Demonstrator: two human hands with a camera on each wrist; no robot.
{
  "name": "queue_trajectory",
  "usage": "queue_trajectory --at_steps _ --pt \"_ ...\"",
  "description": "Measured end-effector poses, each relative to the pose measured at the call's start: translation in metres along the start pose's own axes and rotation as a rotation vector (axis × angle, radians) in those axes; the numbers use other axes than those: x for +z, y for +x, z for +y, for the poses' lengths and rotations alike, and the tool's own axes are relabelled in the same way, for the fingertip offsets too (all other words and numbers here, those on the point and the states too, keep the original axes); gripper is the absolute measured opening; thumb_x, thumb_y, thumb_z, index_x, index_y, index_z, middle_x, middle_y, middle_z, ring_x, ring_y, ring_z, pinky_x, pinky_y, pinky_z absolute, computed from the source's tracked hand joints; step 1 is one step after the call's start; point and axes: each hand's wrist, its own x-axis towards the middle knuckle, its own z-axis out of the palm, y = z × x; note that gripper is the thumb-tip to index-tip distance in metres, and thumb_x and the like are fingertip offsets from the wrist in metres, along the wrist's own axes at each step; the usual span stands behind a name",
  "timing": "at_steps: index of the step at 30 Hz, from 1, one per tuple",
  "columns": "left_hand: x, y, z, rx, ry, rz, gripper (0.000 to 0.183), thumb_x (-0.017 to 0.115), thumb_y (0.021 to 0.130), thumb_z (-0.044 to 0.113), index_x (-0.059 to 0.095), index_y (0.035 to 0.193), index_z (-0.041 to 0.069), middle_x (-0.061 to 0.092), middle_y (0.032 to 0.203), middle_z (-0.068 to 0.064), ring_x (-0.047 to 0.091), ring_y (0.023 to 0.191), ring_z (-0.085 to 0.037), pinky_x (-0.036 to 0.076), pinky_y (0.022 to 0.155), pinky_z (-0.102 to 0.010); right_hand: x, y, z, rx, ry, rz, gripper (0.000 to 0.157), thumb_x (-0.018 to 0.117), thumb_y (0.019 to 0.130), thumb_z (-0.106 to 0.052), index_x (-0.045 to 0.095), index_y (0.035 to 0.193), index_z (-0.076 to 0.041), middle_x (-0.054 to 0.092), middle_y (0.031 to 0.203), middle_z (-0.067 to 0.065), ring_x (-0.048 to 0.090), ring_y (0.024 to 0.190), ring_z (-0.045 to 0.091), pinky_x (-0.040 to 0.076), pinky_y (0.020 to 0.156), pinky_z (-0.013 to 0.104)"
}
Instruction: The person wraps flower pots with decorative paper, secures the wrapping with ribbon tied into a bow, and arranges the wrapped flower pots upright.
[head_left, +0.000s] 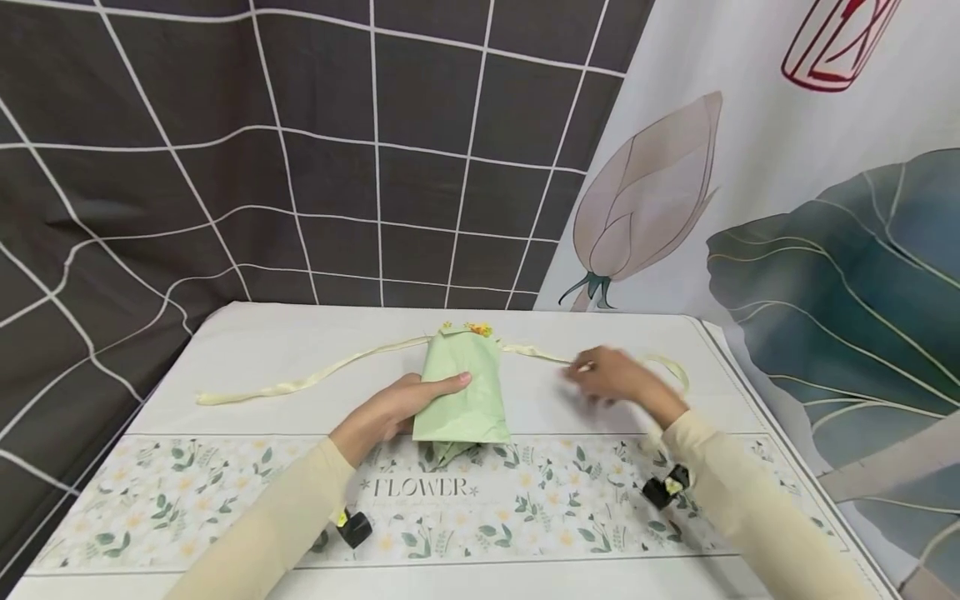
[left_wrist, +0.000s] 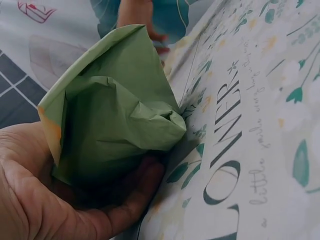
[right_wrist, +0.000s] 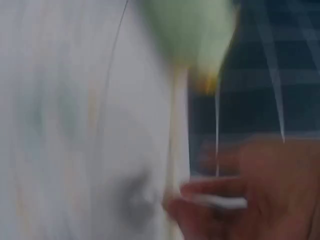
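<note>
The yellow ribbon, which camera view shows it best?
The head view: both lengths of the yellow ribbon show, on either side of the green packet. The right wrist view shows a blurred strip; the left wrist view, none clearly.

A dark, rippled hanging [head_left: 420,183] with a white grid covers the back and left. To its right hangs a white cloth [head_left: 697,50] printed with a pinkish bud [head_left: 648,187], a blue-green leaf [head_left: 847,275] and red line-work [head_left: 840,42]. The white-covered table [head_left: 300,325] carries a floral band [head_left: 540,496] reading "FLOWER", under soft light.
</note>
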Motion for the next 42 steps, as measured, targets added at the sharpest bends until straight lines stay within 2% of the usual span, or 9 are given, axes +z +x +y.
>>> queue_trajectory --at_steps 3,5,8,10,16,23,27,36,42 --pt "0.003 -0.002 0.001 0.021 -0.010 -0.013 0.068 0.071 0.087 0.068 0.069 0.116 0.007 0.080 0.103 -0.009 0.078 0.089 -0.022 0.061 0.081 -0.033 0.037 0.003 -0.036 -0.049 0.446 -0.242 0.061 0.054 0.104 -0.057 0.065 0.128 -0.001 0.073 0.103 0.016 0.074 0.081 0.031 0.064 0.070 0.044" --pt "0.007 -0.003 0.003 0.037 -0.019 -0.036 0.066 0.070 0.089 0.066 0.070 0.118 0.006 0.080 0.105 -0.010 0.079 0.091 -0.022 0.062 0.082 -0.034 0.054 0.003 -0.052 -0.052 0.573 -0.326 0.067 0.057 0.099 -0.064 0.065 0.120 -0.001 0.068 0.089 0.010 0.073 0.073 0.028 0.064 0.070 0.044" --pt "0.008 0.001 0.007 0.057 -0.041 -0.046 0.065 0.071 0.090 0.064 0.069 0.120 0.006 0.080 0.106 -0.011 0.079 0.093 -0.024 0.063 0.082 -0.036 0.063 0.005 -0.065 -0.047 0.643 -0.319 0.062 0.064 0.096 -0.063 0.067 0.113 -0.003 0.061 0.077 0.005 0.069 0.065 0.022 0.064 0.070 0.043" --pt "0.007 0.007 0.014 0.066 -0.042 -0.002 0.067 0.073 0.087 0.066 0.069 0.119 0.007 0.079 0.106 -0.011 0.079 0.092 -0.024 0.063 0.082 -0.036 0.061 0.011 -0.070 -0.042 0.661 -0.270 0.060 0.067 0.094 -0.062 0.068 0.110 -0.004 0.060 0.074 0.005 0.068 0.063 0.021 0.064 0.071 0.044" --pt "-0.001 0.036 0.042 0.098 -0.003 0.228 0.078 0.072 0.082 0.074 0.061 0.121 0.007 0.069 0.108 -0.009 0.067 0.093 -0.021 0.053 0.083 -0.033 0.044 0.045 -0.077 -0.034 0.687 -0.118 0.065 0.064 0.094 -0.066 0.069 0.110 -0.003 0.073 0.089 0.016 0.072 0.072 0.023 0.065 0.075 0.044" --pt "-0.007 0.055 0.041 0.055 -0.061 0.241 0.086 0.071 0.088 0.067 0.047 0.138 0.001 0.060 0.117 -0.011 0.068 0.094 -0.020 0.057 0.086 -0.033 0.049 0.073 -0.072 0.043 0.728 -0.136 0.066 0.061 0.095 -0.067 0.074 0.102 -0.003 0.070 0.079 0.012 0.072 0.069 0.023 0.065 0.074 0.042" --pt "-0.008 0.049 0.038 0.042 -0.035 0.253 0.085 0.070 0.088 0.069 0.049 0.136 0.002 0.061 0.117 -0.011 0.068 0.094 -0.020 0.056 0.083 -0.030 0.051 0.069 -0.075 0.039 0.739 -0.159 0.065 0.058 0.097 -0.067 0.072 0.110 -0.005 0.067 0.084 0.013 0.070 0.069 0.022 0.065 0.072 0.040" --pt "0.008 0.015 0.024 0.083 0.013 0.232 0.065 0.068 0.090 0.067 0.064 0.119 0.009 0.070 0.106 -0.009 0.069 0.090 -0.020 0.053 0.081 -0.028 0.064 0.033 -0.079 0.018 0.715 -0.194 0.063 0.060 0.096 -0.066 0.072 0.111 -0.006 0.067 0.077 0.013 0.070 0.066 0.023 0.065 0.071 0.042" --pt "0.015 0.008 0.013 0.110 -0.011 0.229 0.062 0.067 0.092 0.066 0.067 0.120 0.011 0.075 0.105 -0.008 0.072 0.089 -0.018 0.056 0.079 -0.027 0.070 0.024 -0.078 -0.001 0.684 -0.193 0.060 0.061 0.095 -0.065 0.073 0.106 -0.007 0.068 0.073 0.012 0.071 0.062 0.022 0.065 0.069 0.041"
